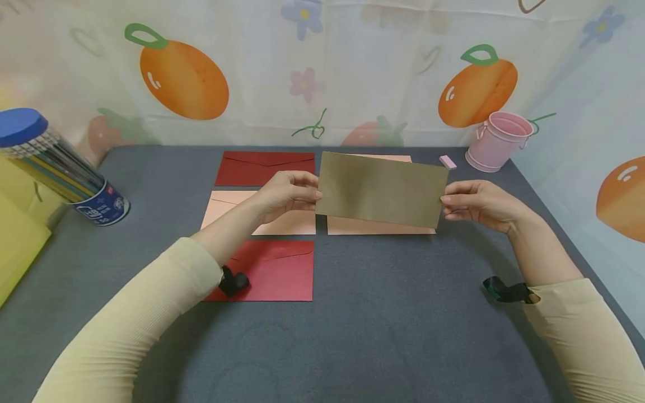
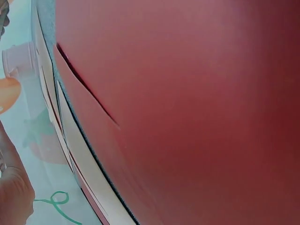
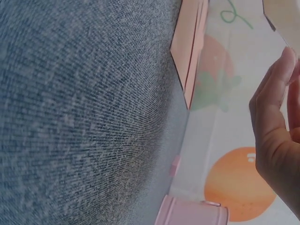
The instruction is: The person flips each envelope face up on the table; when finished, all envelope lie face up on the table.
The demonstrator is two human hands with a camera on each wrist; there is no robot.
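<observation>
An olive-brown envelope [image 1: 380, 190], plain on the side facing me, is held up above the table by both hands. My left hand [image 1: 289, 196] pinches its left edge, and my right hand [image 1: 478, 204] pinches the right edge. Behind it, peach paper [image 1: 378, 225] shows at the top and bottom; whether that is one piece or two is hidden. To the left lie a dark red envelope [image 1: 242, 170], a peach envelope [image 1: 227, 204] partly covered by my left hand and forearm, and a larger red envelope [image 1: 282, 274] beneath my left wrist.
A pink bucket [image 1: 496, 143] stands at the back right corner, with a small pink eraser-like block [image 1: 447, 162] beside it. On the left, a blue-lidded tube of pencils [image 1: 65, 168] leans near a yellow object [image 1: 20, 235]. A printed curtain [image 1: 262, 73] hangs behind the dark tabletop [image 1: 373, 324].
</observation>
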